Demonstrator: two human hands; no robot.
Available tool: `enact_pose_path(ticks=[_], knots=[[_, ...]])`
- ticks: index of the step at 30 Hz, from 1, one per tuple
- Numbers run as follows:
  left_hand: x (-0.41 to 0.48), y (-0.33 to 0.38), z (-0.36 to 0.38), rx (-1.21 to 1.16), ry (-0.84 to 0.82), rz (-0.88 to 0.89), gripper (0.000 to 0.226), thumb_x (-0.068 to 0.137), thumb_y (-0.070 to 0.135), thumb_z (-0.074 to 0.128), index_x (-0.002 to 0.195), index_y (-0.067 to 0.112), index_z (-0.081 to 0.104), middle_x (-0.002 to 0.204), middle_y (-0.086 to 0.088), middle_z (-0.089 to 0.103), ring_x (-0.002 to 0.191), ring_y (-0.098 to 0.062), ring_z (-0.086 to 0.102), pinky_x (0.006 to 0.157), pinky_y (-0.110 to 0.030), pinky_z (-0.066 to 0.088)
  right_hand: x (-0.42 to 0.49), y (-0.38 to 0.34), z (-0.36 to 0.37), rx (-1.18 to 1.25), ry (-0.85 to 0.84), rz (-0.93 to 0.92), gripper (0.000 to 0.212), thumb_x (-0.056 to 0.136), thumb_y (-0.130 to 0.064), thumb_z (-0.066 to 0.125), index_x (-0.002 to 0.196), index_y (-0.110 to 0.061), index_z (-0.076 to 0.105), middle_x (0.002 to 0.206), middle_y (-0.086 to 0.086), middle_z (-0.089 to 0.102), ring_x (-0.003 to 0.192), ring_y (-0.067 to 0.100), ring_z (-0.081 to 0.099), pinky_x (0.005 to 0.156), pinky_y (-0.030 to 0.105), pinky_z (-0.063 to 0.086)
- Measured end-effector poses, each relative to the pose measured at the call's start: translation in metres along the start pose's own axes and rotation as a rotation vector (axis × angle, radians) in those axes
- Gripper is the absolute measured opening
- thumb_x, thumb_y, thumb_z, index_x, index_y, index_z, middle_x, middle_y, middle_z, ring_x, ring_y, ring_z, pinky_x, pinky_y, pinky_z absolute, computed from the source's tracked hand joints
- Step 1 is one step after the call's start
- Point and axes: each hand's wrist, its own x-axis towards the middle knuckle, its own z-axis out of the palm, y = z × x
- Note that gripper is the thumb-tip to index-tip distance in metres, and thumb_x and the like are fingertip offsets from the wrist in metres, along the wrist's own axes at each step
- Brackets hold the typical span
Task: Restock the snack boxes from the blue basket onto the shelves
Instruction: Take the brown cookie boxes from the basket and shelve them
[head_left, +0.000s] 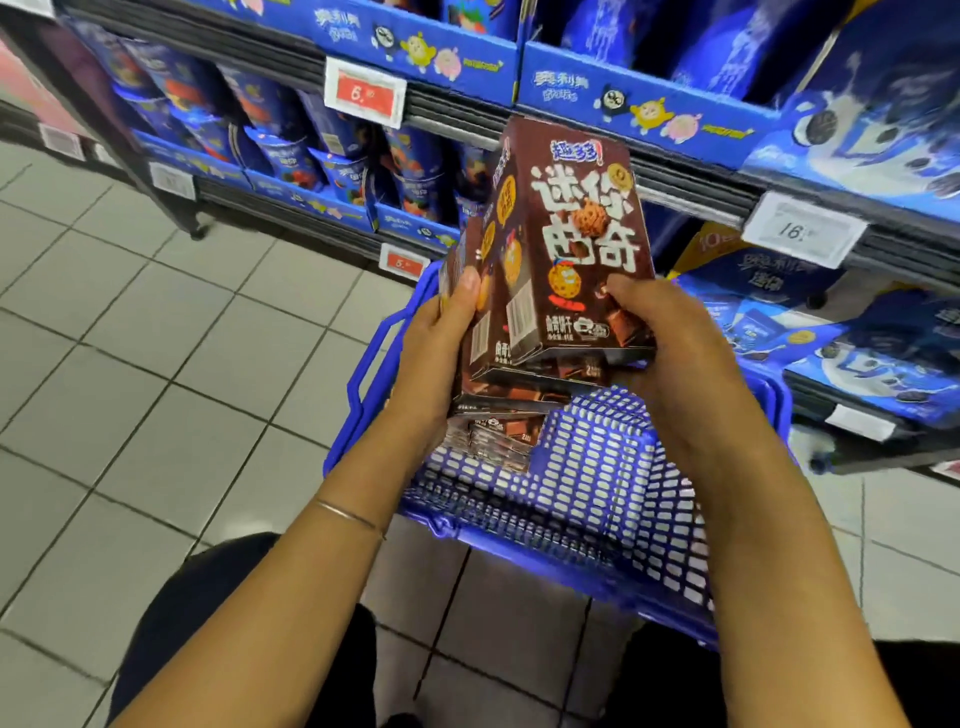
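So: shelves (457, 111) w/ blue cookie packs fill top & right. Blue basket (597, 467) sits in front of them. Stack of brown snack boxes (576, 234) is held just above the basket, btw both hands: left hand (441, 332) grips its left side, right hand (670, 332) grips the lower right corner. More boxes (493, 436) lie in the basket underneath. Thin bangle (348, 514) on left wrist.

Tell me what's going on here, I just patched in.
A person is holding a few brown cookie boxes between both hands above the blue basket, which sits on the floor in front of the shelves. The left hand grips the stack's left side and the right hand its lower right corner. More boxes of the same kind lie in the basket. None is visible on the shelves yet.
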Motion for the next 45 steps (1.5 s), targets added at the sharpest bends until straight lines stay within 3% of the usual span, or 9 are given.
enact_pose_path(ticks=[3,11,16,24,28,33,37,41,45], knots=[[-0.033,0.019,0.014,-0.058,0.041,-0.049,0.075,0.085,0.066,0.077,0.136,0.011,0.070,0.133,-0.024,0.071,0.125,-0.045,0.068,0.112,-0.066,0.048,-0.023,-0.036,-0.003,-0.058,-0.045,0.032,0.017,0.075,-0.045,0.062,0.081,-0.035,0.074,0.073,-0.018,0.072,0.066,-0.003,0.068,0.074,0.034,0.049],[-0.129,0.167,0.090,-0.086,0.094,-0.125,0.069,0.085,0.065,0.076,0.131,0.014,0.074,0.133,-0.023,0.071,0.125,-0.043,0.067,0.112,-0.062,0.050,-0.104,-0.209,-0.001,-0.089,-0.062,0.125,0.040,0.067,-0.066,0.067,0.090,-0.034,0.074,0.092,-0.008,0.077,0.093,0.015,0.074,0.100,0.051,0.052],[-0.202,0.295,0.142,-0.109,0.028,-0.193,0.057,0.101,0.062,0.057,0.133,0.018,0.074,0.134,-0.016,0.073,0.123,-0.034,0.071,0.107,-0.052,0.056,-0.163,-0.351,0.009,-0.087,-0.111,0.105,0.035,0.062,-0.063,0.069,0.075,-0.031,0.069,0.079,-0.008,0.073,0.071,0.008,0.068,0.076,0.040,0.052],[-0.301,0.461,0.217,-0.095,-0.129,-0.266,0.065,0.102,0.069,0.052,0.137,0.019,0.072,0.139,-0.014,0.070,0.126,-0.034,0.069,0.098,-0.046,0.059,-0.263,-0.534,0.020,-0.043,-0.094,0.063,0.075,0.062,-0.056,0.073,0.116,-0.005,0.060,0.101,0.007,0.070,0.094,0.028,0.064,0.103,0.065,0.044],[-0.336,0.498,0.249,-0.117,-0.220,-0.254,0.057,0.105,0.066,0.048,0.109,0.022,0.086,0.113,-0.009,0.081,0.096,-0.029,0.080,0.074,-0.039,0.064,-0.297,-0.585,0.010,-0.103,-0.075,-0.012,0.064,0.060,-0.063,0.074,0.107,-0.019,0.067,0.105,0.005,0.075,0.100,0.032,0.069,0.101,0.058,0.048],[-0.350,0.524,0.298,-0.163,-0.310,-0.238,0.056,0.104,0.063,0.052,0.104,0.020,0.086,0.107,-0.009,0.082,0.089,-0.028,0.080,0.070,-0.038,0.064,-0.326,-0.632,-0.015,-0.152,-0.037,-0.095,0.082,0.066,-0.071,0.073,0.122,-0.012,0.063,0.120,0.017,0.071,0.113,0.042,0.066,0.102,0.065,0.046],[-0.345,0.546,0.344,-0.142,-0.378,-0.251,0.054,0.099,0.065,0.058,0.099,0.019,0.087,0.102,-0.010,0.082,0.084,-0.030,0.080,0.068,-0.040,0.064,-0.335,-0.667,-0.040,-0.148,0.060,-0.153,0.087,0.060,-0.076,0.071,0.119,-0.012,0.066,0.126,0.018,0.066,0.121,0.037,0.061,0.089,0.051,0.058],[-0.334,0.564,0.385,-0.139,-0.427,-0.241,0.058,0.100,0.067,0.055,0.099,0.019,0.088,0.104,-0.011,0.082,0.086,-0.032,0.081,0.069,-0.043,0.064,-0.335,-0.704,-0.065,-0.109,0.069,-0.230,0.087,0.060,-0.074,0.073,0.120,-0.011,0.067,0.118,0.022,0.068,0.104,0.029,0.064,0.104,0.063,0.048],[-0.319,0.584,0.428,-0.143,-0.480,-0.204,0.058,0.101,0.065,0.054,0.094,0.018,0.088,0.100,-0.011,0.083,0.085,-0.031,0.081,0.071,-0.044,0.064,-0.325,-0.741,-0.092,-0.091,0.062,-0.349,0.083,0.064,-0.071,0.073,0.117,-0.008,0.068,0.104,0.024,0.067,0.092,0.026,0.058,0.093,0.051,0.049]])
